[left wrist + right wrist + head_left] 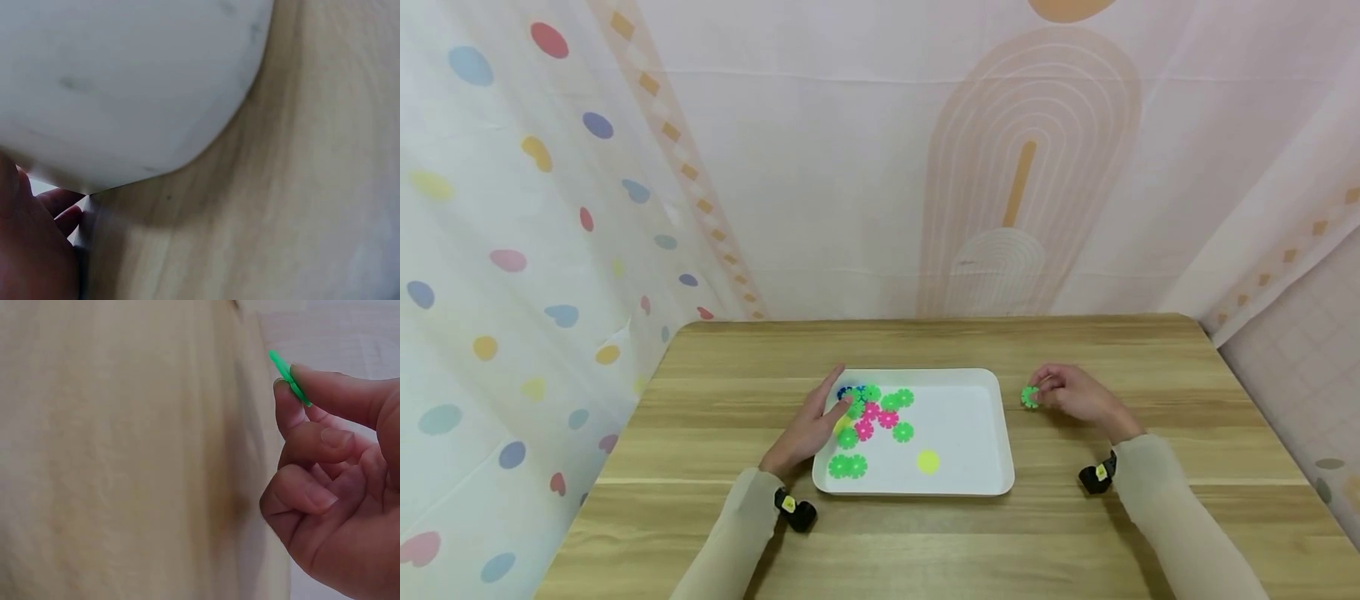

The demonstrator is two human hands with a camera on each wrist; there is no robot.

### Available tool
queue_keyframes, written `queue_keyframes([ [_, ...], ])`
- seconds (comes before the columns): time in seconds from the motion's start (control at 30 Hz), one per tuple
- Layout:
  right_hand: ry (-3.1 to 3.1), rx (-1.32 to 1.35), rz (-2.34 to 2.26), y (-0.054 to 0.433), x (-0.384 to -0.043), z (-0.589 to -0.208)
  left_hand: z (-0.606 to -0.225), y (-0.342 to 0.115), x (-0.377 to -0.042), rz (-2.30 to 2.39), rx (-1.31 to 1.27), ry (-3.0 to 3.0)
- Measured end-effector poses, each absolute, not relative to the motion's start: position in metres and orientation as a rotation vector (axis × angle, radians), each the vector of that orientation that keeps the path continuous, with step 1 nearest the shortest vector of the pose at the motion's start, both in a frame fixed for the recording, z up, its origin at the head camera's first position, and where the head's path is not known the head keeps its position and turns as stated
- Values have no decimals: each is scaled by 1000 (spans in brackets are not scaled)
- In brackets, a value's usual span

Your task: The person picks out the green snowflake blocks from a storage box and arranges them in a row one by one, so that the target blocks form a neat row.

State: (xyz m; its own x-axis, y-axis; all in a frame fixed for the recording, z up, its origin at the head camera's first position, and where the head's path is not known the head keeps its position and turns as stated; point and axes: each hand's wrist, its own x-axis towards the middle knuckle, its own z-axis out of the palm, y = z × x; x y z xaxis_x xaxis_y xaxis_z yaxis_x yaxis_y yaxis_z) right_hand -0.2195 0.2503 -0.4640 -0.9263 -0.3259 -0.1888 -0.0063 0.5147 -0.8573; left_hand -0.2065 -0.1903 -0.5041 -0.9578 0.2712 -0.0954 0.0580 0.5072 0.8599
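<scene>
My right hand (pixel 1075 393) pinches a green snowflake disc (pixel 289 376) between thumb and forefinger, its other fingers curled in toward the palm. The disc is held edge-on in the right wrist view, above the wood. At the left side of a white tray (pixel 958 485), my left hand (pixel 808 429) holds the rim, thumb over the inside and fingers along the outer wall. Inside the tray, near that thumb, lie several green discs (pixel 903 432), pink discs (pixel 888 419) and blue discs (pixel 862 392). The left hand partly covers some of them.
A yellow disc (pixel 928 462) lies apart near the tray's front wall. Wood-grain tabletop (pixel 895 546) surrounds the tray. Patterned curtains (pixel 820 192) hang behind the table and along both sides. Each wrist wears a black camera (pixel 1097 475).
</scene>
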Motion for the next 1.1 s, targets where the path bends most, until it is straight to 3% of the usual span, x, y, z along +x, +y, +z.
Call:
queue_keyframes([
  [1.1, 2583, -233, -1269, 235, -215, -473, -501, -189, -205, 1435, 256, 2512],
])
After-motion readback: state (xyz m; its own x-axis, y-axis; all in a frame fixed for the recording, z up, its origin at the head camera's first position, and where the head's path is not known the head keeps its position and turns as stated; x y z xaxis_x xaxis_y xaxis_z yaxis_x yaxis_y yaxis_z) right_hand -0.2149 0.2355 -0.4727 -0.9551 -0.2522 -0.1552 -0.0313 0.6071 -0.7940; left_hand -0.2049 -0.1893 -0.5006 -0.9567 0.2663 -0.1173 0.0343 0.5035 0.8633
